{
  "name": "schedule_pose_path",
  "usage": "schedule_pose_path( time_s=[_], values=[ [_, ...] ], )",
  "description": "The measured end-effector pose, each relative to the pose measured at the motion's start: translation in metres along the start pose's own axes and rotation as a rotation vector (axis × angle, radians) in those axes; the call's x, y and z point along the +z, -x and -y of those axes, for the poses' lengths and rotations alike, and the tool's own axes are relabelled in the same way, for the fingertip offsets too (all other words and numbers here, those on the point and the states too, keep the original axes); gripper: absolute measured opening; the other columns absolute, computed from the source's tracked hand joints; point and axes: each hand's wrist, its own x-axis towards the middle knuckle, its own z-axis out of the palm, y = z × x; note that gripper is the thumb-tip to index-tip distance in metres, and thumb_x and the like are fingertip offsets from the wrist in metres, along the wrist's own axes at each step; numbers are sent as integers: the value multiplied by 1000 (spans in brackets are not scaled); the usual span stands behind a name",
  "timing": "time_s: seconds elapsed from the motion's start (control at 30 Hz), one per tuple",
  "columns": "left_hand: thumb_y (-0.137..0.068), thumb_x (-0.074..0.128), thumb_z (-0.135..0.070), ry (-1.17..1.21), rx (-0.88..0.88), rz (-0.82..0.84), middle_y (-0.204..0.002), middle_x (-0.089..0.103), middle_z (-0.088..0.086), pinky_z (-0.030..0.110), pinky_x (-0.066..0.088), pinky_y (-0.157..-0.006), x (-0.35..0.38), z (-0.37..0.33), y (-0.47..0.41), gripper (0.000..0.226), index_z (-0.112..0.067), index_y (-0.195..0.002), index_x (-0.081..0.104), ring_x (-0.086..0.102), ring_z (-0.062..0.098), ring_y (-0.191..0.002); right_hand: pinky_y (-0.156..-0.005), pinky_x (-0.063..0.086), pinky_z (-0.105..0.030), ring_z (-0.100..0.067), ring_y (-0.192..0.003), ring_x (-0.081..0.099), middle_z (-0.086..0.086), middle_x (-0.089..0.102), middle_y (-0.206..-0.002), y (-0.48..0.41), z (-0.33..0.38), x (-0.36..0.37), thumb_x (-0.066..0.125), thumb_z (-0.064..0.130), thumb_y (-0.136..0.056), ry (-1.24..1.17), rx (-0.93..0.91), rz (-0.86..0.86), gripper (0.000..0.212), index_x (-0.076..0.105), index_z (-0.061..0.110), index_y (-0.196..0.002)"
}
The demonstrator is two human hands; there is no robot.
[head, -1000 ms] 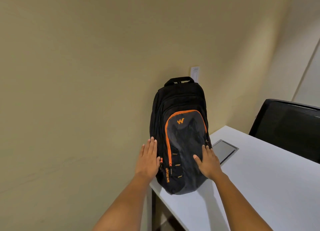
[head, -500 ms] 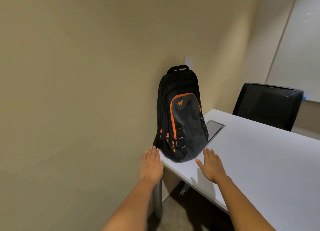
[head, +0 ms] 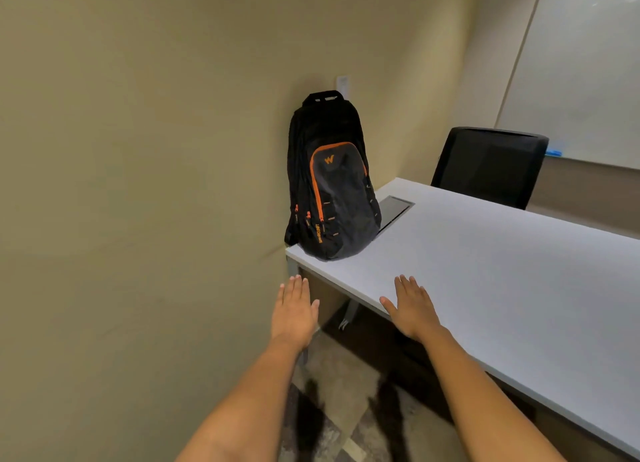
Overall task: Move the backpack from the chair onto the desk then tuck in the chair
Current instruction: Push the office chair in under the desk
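- Upright, the backpack (head: 330, 181) stands on the tabletop (head: 485, 264) at its corner, leaning against the wall (head: 156, 150).
- Left hand (head: 294, 311): grip spread flat, holding nothing, off the tabletop's end.
- Right hand (head: 414, 309): grip spread, empty, over the near edge.
- A black chair (head: 488, 165) sits beyond the tabletop's far side.

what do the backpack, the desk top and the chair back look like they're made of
The black and orange backpack looks like woven synthetic fabric, matte, with a slightly glossier grey front panel, orange zip trim and a creased surface. The white rectangular desk top seems to be laminate or coated board: smooth, flat, with an even satin sheen. The black chair back looks like mesh or fabric, though it is too dark to be sure.
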Motion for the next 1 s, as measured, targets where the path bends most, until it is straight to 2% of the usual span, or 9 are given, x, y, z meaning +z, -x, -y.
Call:
schedule_pose_path(
  time_s=[0.33, 0.67, 1.0],
  values=[
    [-105, 15, -35, 18, 30, 40, -162, 4, 12, 34, -6, -120, 8, -45, 125, 58, -5, -153, 5, -1, 21, -150, -123, 2, -39, -25, -151, -1, -10, 3, -163, 131, -46, 9, 27, 47, -101, 24, 19, 37, 70, 6, 8, -155],
    [-105, 17, -35, 37, 88, 14, -162, 9, 11, 35, -1, -121, 1, -56, 184, 57, -5, -153, 9, 3, 22, -150, -122, 0, -37, -24, -151, -3, -10, 0, -164, 213, -55, 2, 25, 48, -101, 73, 48, -2, 70, 3, 7, -155],
    [-104, 17, -37, 46, 151, 72, -162, 10, 10, 35, -1, -122, 12, -77, 257, 58, -6, -153, 10, 4, 21, -150, -124, 1, -38, -23, -151, -3, -9, 1, -164, 302, -79, 5, 25, 46, -102, 67, 138, 10, 69, 5, 7, -155]
  ],
)
